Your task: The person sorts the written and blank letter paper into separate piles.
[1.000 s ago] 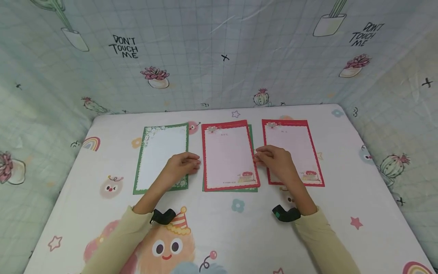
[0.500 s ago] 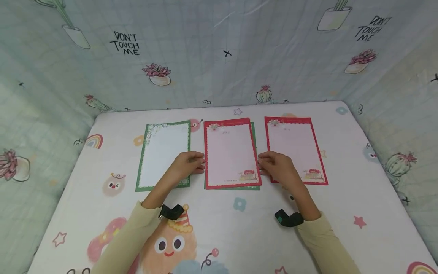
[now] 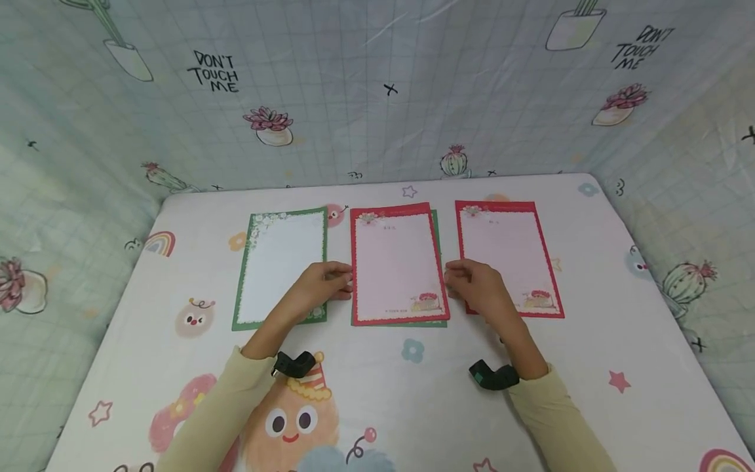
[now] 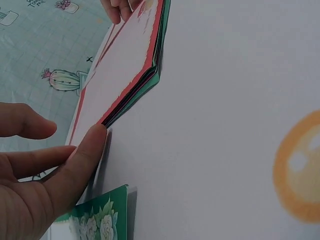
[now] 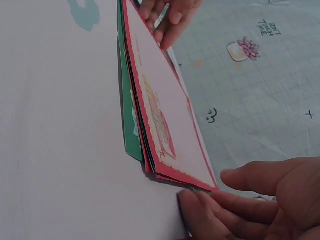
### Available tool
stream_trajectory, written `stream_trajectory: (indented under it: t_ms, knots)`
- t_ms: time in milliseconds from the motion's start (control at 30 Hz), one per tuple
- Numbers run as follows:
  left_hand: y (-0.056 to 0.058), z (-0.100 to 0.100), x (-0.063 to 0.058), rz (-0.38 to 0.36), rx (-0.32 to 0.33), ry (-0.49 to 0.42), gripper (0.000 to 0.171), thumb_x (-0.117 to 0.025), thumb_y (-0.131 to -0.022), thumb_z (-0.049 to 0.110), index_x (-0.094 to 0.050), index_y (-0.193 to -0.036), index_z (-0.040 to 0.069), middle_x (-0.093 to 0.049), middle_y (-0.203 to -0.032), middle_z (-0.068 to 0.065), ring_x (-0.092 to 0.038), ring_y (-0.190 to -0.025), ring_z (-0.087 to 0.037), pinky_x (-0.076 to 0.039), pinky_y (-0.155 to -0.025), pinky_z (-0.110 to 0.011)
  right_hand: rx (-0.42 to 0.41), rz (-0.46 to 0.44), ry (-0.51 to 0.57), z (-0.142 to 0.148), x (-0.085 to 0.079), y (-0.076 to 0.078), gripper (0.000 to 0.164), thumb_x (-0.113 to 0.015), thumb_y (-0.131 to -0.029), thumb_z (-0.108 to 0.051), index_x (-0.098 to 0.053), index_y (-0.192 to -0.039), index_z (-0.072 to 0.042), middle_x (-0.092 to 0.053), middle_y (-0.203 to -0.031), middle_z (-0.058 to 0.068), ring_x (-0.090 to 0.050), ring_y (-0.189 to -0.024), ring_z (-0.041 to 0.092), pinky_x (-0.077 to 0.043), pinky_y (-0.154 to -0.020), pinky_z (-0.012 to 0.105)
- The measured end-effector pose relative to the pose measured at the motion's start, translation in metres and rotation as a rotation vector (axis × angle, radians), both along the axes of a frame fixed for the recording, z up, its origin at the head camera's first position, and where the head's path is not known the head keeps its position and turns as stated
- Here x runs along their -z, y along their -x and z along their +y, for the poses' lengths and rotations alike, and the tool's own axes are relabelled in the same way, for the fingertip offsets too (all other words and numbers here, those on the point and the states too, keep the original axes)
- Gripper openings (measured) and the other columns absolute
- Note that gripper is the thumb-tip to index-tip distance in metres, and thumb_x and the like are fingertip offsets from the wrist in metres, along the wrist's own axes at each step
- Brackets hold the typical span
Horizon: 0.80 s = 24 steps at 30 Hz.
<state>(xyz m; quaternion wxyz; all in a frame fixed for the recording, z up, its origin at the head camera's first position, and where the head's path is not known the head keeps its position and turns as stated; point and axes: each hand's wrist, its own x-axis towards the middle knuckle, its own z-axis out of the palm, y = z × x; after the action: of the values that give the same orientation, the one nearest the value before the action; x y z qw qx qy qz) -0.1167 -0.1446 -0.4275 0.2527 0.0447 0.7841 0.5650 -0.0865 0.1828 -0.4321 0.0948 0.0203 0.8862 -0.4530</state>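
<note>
In the head view a stack of red-bordered paper sheets (image 3: 398, 269) lies mid-table, and green-edged sheets (image 5: 130, 120) stick out beneath it. My left hand (image 3: 318, 288) reaches its left edge; in the left wrist view the fingertips (image 4: 95, 137) touch the side of the stack, and the thumb stays off it. On the other side, my right hand (image 3: 480, 285) has its fingers (image 5: 200, 205) against the right edge, thumb apart from the paper. Neither hand is curled round the sheets. Part of the right red-bordered sheet (image 3: 501, 236) is hidden under my right hand.
A green-bordered white sheet (image 3: 283, 255) lies to the left, partly covered by my left hand. The table (image 3: 413, 406) has a printed cartoon cover. Behind it hangs a patterned curtain (image 3: 330, 85). A dark wrist device (image 3: 495, 377) shows at each wrist.
My left hand has closed the small gap to the stack's left edge. My right hand stays by the right edge with little movement. The head view has shifted slightly.
</note>
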Motion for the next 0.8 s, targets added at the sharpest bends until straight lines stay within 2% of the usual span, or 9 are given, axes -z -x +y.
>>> stream_trajectory:
  t_ms: [200, 367, 600, 800]
  knots:
    - [0.002, 0.001, -0.001, -0.026, 0.011, 0.015, 0.041, -0.051, -0.107, 0.009, -0.048, -0.14, -0.015, -0.058, -0.128, -0.028, -0.069, -0.108, -0.032, -0.058, -0.093, -0.035, 0.033, 0.007, 0.014, -0.009, 0.001, 0.009, 0.04, -0.067, -0.099, -0.023, -0.065, -0.133, -0.001, -0.073, -0.11, 0.016, -0.073, -0.088, 0.025, -0.061, -0.086, 0.04]
    - [0.002, -0.001, -0.001, -0.044, 0.025, 0.023, 0.043, -0.05, -0.106, 0.009, -0.046, -0.142, -0.015, -0.058, -0.131, -0.028, -0.069, -0.11, -0.033, -0.056, -0.096, -0.037, 0.049, -0.037, 0.027, -0.011, 0.0, 0.014, 0.042, -0.068, -0.099, -0.025, -0.064, -0.134, -0.003, -0.073, -0.111, 0.014, -0.073, -0.091, 0.025, -0.06, -0.089, 0.041]
    - [0.0, -0.001, -0.001, -0.047, 0.035, 0.016, 0.046, -0.053, -0.106, 0.01, -0.044, -0.144, -0.013, -0.058, -0.133, -0.027, -0.069, -0.112, -0.033, -0.055, -0.099, -0.039, 0.028, -0.023, -0.013, -0.007, -0.002, 0.011, 0.041, -0.067, -0.1, -0.025, -0.065, -0.134, -0.003, -0.074, -0.113, 0.014, -0.074, -0.093, 0.025, -0.059, -0.091, 0.044]
    - [-0.001, -0.002, -0.003, -0.053, 0.044, 0.008, 0.043, -0.053, -0.106, 0.008, -0.046, -0.143, -0.014, -0.058, -0.134, -0.028, -0.069, -0.111, -0.033, -0.055, -0.098, -0.038, 0.025, 0.014, -0.034, -0.006, -0.006, 0.005, 0.039, -0.067, -0.099, -0.024, -0.066, -0.132, -0.004, -0.076, -0.109, 0.013, -0.073, -0.091, 0.025, -0.06, -0.082, 0.038]
